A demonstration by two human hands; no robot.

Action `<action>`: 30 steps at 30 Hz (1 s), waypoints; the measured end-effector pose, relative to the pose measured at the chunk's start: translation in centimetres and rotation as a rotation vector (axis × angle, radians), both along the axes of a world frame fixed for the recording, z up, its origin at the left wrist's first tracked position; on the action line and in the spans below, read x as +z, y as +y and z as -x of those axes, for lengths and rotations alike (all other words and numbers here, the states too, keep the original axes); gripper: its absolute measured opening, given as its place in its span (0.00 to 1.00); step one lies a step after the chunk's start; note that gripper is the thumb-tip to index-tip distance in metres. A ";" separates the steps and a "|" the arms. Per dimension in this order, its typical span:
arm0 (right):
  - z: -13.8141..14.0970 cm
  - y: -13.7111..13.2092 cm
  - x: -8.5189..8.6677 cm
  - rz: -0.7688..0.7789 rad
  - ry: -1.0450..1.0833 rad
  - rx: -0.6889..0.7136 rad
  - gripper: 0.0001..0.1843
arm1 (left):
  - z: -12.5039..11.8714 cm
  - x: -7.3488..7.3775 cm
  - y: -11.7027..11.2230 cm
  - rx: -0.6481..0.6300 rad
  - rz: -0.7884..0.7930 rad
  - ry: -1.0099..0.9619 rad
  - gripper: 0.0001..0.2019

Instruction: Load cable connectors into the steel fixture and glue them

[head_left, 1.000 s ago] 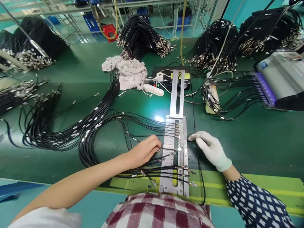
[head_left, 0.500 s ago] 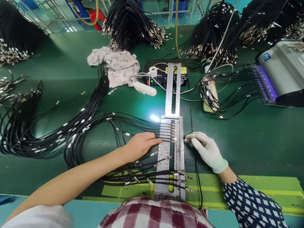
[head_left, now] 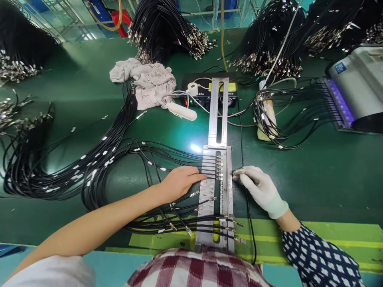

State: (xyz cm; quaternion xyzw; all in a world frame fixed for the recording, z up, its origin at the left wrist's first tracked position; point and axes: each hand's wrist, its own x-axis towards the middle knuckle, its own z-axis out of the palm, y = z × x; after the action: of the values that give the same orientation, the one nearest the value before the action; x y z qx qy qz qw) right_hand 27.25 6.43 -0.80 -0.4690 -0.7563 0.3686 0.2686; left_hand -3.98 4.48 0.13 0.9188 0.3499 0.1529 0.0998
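My bare left hand [head_left: 182, 184] lies over the left side of a slotted metal fixture [head_left: 207, 217], its fingertips closed on a black cable [head_left: 212, 177] in one of the grooves. Above that one, several cables sit side by side with their connector ends [head_left: 220, 164] at the slot. My right hand [head_left: 260, 187], in a white glove, rests against the fixture's right edge with thumb and fingers pinched together; what they hold, if anything, is hidden. Loose cables [head_left: 206, 219] lie across the fixture's near end, their metal-tipped connectors [head_left: 239, 240] pointing right.
A lit white lamp [head_left: 182, 111] shines on the green table [head_left: 287, 171]. Behind it are a crumpled cloth [head_left: 155, 85] and a black control box [head_left: 194, 81]. Cables run into a grey machine [head_left: 359, 87] with purple light. Cable bundles [head_left: 167, 28] line the back.
Both hands stay almost where they were, with the same grip. The view has shifted very slightly.
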 end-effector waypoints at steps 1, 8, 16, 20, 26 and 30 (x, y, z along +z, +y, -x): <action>0.0 0.0 0.0 -0.011 -0.005 0.003 0.14 | -0.1 -0.1 -0.4 0.034 -0.044 0.025 0.18; 0.2 0.2 0.2 -0.058 -0.048 0.006 0.16 | -0.4 0.1 -2.3 0.120 0.034 0.276 0.24; 0.4 0.0 0.4 -0.104 -0.080 0.011 0.18 | 2.4 6.2 -3.2 -0.074 0.587 0.197 0.10; 0.4 0.1 0.2 -0.105 -0.091 0.007 0.18 | 3.9 7.4 -4.4 -0.085 0.598 0.273 0.11; 0.4 0.2 0.1 -0.099 -0.083 -0.002 0.16 | 3.9 9.6 -3.1 -0.081 0.643 0.023 0.09; 0.4 0.0 0.4 -0.095 -0.082 0.010 0.15 | 1.7 7.2 -2.2 0.056 0.373 -0.061 0.11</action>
State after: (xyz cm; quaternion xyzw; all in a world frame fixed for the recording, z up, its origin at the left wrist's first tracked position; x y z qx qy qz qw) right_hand 26.86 6.43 -0.42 -0.4667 -0.7856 0.3141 0.2574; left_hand -5.70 2.29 7.37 0.8694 0.3942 0.1160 0.2745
